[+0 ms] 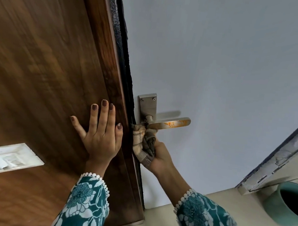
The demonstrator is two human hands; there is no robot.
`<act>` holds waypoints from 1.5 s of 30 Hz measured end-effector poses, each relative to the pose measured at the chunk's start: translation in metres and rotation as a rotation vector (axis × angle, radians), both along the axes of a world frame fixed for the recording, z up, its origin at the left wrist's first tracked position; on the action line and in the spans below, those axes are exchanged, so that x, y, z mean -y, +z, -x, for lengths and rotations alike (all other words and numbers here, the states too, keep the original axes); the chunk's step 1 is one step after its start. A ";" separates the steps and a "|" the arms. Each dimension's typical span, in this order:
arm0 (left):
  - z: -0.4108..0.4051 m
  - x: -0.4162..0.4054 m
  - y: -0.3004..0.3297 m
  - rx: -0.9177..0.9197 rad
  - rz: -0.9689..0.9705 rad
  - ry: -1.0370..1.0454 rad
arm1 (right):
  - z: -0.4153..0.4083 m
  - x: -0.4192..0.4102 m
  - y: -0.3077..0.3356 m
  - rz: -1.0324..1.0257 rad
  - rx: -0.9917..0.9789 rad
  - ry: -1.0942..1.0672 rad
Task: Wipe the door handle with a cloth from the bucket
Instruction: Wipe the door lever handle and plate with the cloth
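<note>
A metal lever door handle (170, 122) with orange stains sticks out from its steel backplate (148, 104) at the edge of the brown wooden door (42, 70). My right hand (161, 157) grips a bunched beige and grey cloth (143, 144), whose top presses against the base of the lever, just below it. My left hand (101, 134) lies flat on the door face with fingers spread, left of the handle. A teal bucket (286, 203) stands on the floor at the lower right, only partly in frame.
A pale blue-grey wall (219, 56) fills the space behind the handle. A white rectangular plate (9, 157) is set into the door at the lower left. A white skirting strip (278, 164) runs along the wall at the right. Cream floor (200, 197) lies below.
</note>
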State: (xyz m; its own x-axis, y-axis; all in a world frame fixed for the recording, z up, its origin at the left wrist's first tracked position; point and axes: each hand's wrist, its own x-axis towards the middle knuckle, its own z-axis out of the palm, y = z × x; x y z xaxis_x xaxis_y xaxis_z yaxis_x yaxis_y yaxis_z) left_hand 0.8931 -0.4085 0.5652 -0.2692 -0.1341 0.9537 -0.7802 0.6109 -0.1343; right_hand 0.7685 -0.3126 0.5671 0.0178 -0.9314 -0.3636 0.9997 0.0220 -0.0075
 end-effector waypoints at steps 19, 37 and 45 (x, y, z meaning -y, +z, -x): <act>0.000 0.003 -0.001 -0.003 0.032 0.014 | 0.097 -0.041 -0.007 -0.140 -0.539 -0.240; 0.013 -0.012 -0.003 -0.052 -0.060 0.018 | 0.077 -0.054 -0.013 -0.525 -2.072 -0.844; 0.017 -0.009 -0.003 -0.057 -0.024 0.043 | 0.051 -0.034 -0.022 -0.428 -2.189 -0.906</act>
State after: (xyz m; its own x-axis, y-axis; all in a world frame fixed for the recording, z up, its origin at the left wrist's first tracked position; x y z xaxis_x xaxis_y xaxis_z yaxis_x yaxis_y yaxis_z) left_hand 0.8759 -0.3999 0.5624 -0.2085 -0.1677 0.9635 -0.8116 0.5794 -0.0748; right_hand 0.7170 -0.2782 0.5452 -0.6886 -0.3898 0.6115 -0.6790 0.0505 -0.7324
